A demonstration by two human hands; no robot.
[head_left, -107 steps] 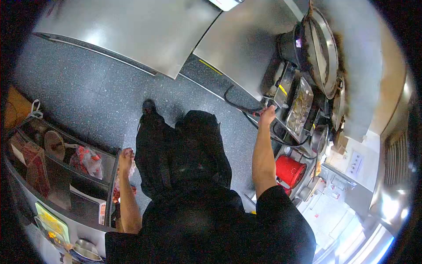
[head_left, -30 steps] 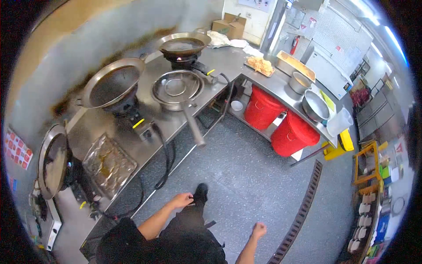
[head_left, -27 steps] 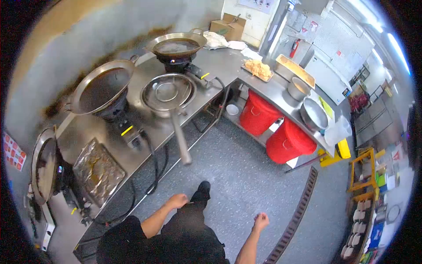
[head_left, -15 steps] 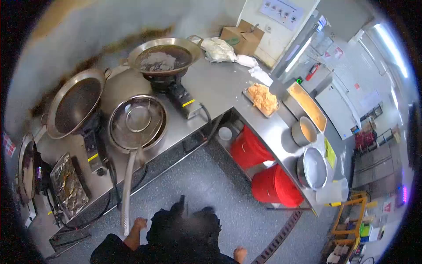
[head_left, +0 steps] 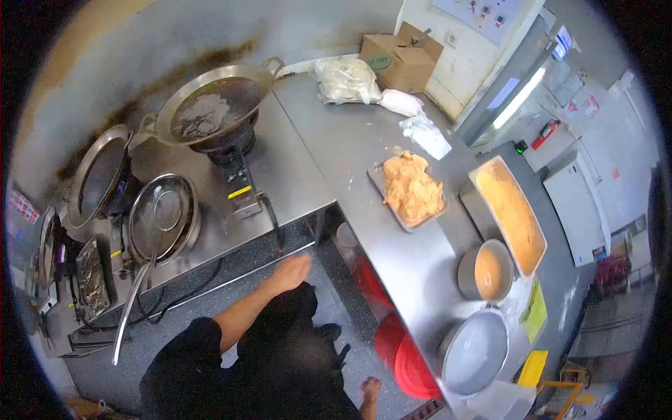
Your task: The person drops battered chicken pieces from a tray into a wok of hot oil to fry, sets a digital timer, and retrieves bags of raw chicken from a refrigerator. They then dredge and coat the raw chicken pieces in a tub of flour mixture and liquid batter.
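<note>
My left hand (head_left: 292, 273) is in front of the counter's edge, below the hose of the nearest burner; its fingers look curled, and whether they hold anything is hidden. Low in the view, my right hand (head_left: 371, 387) hangs beside my leg, small and partly curled, near the red buckets (head_left: 413, 367). A wok (head_left: 213, 105) with dark liquid and pale foam sits on a burner. To its left, a strainer (head_left: 164, 217) rests in a round pan, its long handle sticking out past the counter. A tray of battered food (head_left: 413, 190) lies on the right-hand counter (head_left: 364, 231).
Two more woks (head_left: 101, 175) and a foil-lined tray (head_left: 91, 276) stand at the left. A long pan of batter (head_left: 509, 217), a pot (head_left: 485, 270) and a metal bowl (head_left: 476, 352) line the right counter. A cardboard box (head_left: 399, 61) and plastic bags (head_left: 348, 80) are at the back.
The view has turned from steel cabinets to the woks and then come closer to the corner. My left hand has risen forward toward the counter edge. The right counter looks nearer.
</note>
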